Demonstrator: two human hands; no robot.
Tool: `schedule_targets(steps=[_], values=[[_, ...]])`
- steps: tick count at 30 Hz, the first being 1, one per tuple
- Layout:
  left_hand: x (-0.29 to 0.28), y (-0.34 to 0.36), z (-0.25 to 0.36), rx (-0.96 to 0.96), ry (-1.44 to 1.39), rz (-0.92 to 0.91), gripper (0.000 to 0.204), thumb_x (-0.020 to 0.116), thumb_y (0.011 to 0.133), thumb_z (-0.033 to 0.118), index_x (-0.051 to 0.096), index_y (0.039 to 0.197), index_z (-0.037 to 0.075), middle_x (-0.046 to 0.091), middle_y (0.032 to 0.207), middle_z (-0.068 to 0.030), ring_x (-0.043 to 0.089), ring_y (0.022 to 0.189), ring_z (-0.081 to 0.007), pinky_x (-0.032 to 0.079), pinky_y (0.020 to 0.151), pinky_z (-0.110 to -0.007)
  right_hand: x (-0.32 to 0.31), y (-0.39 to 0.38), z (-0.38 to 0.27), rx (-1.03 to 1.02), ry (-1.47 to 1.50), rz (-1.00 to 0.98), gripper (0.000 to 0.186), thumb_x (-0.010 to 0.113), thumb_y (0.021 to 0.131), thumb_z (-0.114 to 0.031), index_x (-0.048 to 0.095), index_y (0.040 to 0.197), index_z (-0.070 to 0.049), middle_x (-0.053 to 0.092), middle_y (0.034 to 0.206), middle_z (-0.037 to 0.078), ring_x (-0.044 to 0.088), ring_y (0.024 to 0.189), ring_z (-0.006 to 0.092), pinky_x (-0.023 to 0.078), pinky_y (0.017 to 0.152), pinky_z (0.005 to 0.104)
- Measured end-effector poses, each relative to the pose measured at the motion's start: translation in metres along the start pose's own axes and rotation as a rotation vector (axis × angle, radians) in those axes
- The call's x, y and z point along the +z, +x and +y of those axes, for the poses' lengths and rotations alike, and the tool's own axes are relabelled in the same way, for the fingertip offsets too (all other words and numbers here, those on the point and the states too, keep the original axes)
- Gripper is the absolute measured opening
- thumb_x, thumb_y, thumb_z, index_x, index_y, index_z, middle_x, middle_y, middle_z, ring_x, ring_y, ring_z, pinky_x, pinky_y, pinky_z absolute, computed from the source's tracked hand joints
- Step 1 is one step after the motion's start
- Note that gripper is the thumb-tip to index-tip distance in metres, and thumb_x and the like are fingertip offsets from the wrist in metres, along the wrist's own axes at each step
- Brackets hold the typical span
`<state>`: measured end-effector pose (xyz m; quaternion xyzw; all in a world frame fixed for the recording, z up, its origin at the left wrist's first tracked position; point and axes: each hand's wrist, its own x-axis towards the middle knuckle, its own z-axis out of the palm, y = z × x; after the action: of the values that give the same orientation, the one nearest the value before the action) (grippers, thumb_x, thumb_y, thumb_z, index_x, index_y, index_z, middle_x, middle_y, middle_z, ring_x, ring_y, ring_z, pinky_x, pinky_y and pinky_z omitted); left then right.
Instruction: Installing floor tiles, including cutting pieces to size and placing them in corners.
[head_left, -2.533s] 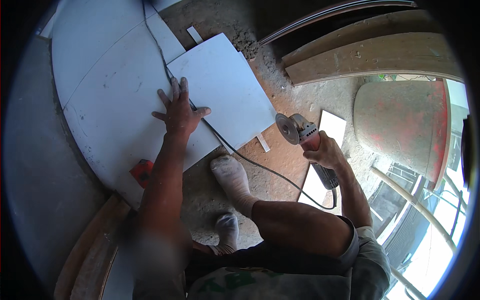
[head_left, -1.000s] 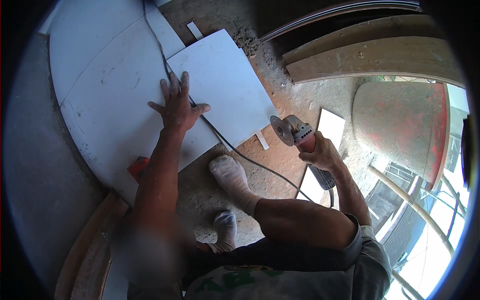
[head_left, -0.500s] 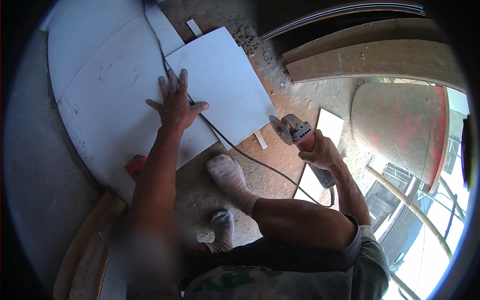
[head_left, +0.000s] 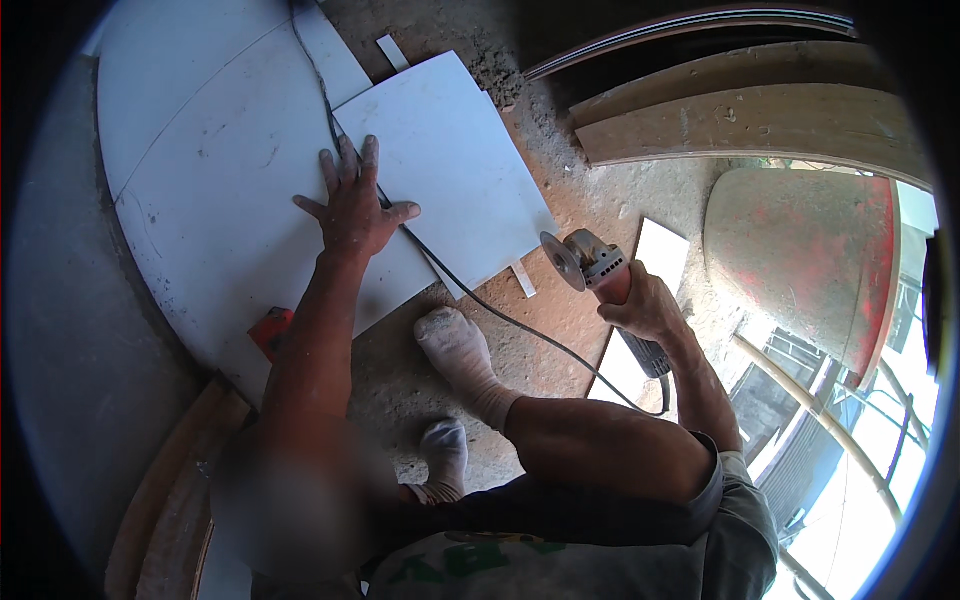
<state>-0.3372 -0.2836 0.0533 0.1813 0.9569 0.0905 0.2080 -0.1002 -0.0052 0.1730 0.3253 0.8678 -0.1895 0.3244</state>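
My left hand (head_left: 357,215) lies flat with its fingers spread, pressing on the white tile (head_left: 445,150) and the larger white slab (head_left: 220,170) beside it. The dark power cord (head_left: 505,318) passes under that hand and loops back to the angle grinder (head_left: 603,268). My right hand (head_left: 648,306) is wrapped round the grinder's red body. Its round cutting disc (head_left: 563,262) stands just off the tile's right corner, apart from it. Whether the disc is spinning I cannot tell. A small red tool (head_left: 270,328), perhaps a tape measure, rests on the slab beside my left forearm.
Narrow white strips (head_left: 524,279) stick out from under the tile. Another white piece (head_left: 660,250) lies on the dusty floor behind the grinder. Curved-looking wooden boards (head_left: 750,125) and a red-stained drum-like container (head_left: 800,265) stand at the right. My socked feet (head_left: 462,355) are close to the slab.
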Motion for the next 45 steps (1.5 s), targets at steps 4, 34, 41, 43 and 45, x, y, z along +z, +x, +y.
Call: schedule_targets(steps=[4,34,41,43,45], values=[[0.000,-0.001,0.000,0.011,-0.016,0.016,0.108,0.078,0.069,0.050,0.012,0.151,0.024,0.008,0.158,-0.0139,0.005,0.144,-0.0392,0.007,0.098,-0.081,-0.002,0.000,-0.003,0.016,-0.028,-0.010,0.058,0.072,0.064,-0.027,0.051,0.108,0.004,0.066,0.086,0.023,0.068,0.076,0.0337,0.054,0.070,0.0394],[-0.001,0.000,-0.001,0.012,-0.011,0.009,0.108,0.076,0.070,0.052,0.010,0.151,0.024,0.007,0.158,-0.0138,0.004,0.144,-0.0398,0.008,0.095,-0.082,0.002,0.005,-0.002,0.031,-0.036,-0.016,0.060,0.072,0.064,-0.031,0.052,0.107,0.006,0.066,0.088,0.025,0.069,0.080,0.0355,0.055,0.072,0.0401],[-0.005,0.000,0.001,-0.005,0.011,-0.018,0.108,0.075,0.071,0.053,0.009,0.151,0.024,0.006,0.158,-0.0140,0.004,0.145,-0.0390,0.008,0.096,-0.082,0.000,0.004,-0.006,0.025,0.004,-0.032,0.059,0.073,0.065,-0.031,0.052,0.106,0.006,0.066,0.087,0.026,0.069,0.080,0.0356,0.055,0.072,0.0402],[-0.007,-0.001,0.002,-0.006,0.018,-0.027,0.109,0.075,0.071,0.053,0.009,0.152,0.023,0.006,0.158,-0.0141,0.004,0.145,-0.0384,0.008,0.096,-0.082,0.000,0.005,-0.007,0.032,-0.012,-0.023,0.059,0.073,0.065,-0.031,0.052,0.106,0.006,0.066,0.087,0.026,0.069,0.081,0.0357,0.055,0.072,0.0401],[-0.007,-0.001,0.002,-0.006,0.020,-0.027,0.109,0.075,0.071,0.053,0.009,0.152,0.022,0.006,0.158,-0.0141,0.003,0.145,-0.0383,0.008,0.096,-0.082,-0.001,0.006,-0.008,0.021,0.009,-0.025,0.060,0.073,0.065,-0.031,0.052,0.106,0.007,0.066,0.087,0.026,0.069,0.081,0.0358,0.055,0.072,0.0401]])
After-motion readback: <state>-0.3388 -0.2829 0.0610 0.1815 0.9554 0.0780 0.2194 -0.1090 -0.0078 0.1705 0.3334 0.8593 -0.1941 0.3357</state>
